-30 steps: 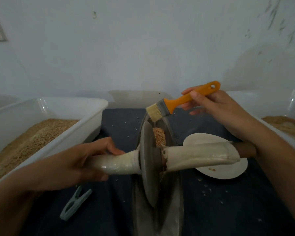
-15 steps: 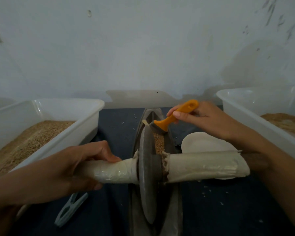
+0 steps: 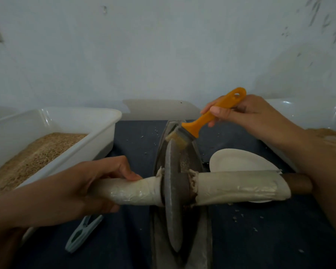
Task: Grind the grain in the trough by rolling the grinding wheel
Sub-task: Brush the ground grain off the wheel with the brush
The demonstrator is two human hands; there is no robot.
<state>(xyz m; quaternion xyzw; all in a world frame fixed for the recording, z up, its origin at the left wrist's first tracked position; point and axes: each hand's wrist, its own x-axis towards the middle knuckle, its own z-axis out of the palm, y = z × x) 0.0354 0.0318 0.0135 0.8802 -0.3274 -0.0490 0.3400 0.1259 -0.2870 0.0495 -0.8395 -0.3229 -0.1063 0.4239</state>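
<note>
from the head camera, the grinding wheel (image 3: 173,193) is standing on edge in the narrow metal trough (image 3: 200,247), which is running away from the viewer down the middle of the dark counter (image 3: 270,239). a little ground grain (image 3: 184,162) is lying in the trough just behind the wheel. the wheel's axle handle (image 3: 241,188), wrapped in pale tape, is sticking out to both sides across the trough.

the left hand (image 3: 81,189) is wrapping its grip around the left end of the axle handle, fingers curled over the top and thumb underneath. the right hand (image 3: 246,115) is pinching its grip on the orange handle of a brush (image 3: 202,123), raised above the far end of the trough; the bristles are pointing down and touching the top edge of the wheel. the right forearm is crossing over the bare wooden end of the axle.

a white tub (image 3: 97,140) holding whole grain is sitting to the left of the trough, and another tub (image 3: 306,111) is partly showing at the right. a white plate (image 3: 239,162) is lying just right of the trough, partly behind the axle. a pale green clothes peg (image 3: 83,233) is lying on the counter below the left hand. loose grains are scattered on the counter.
</note>
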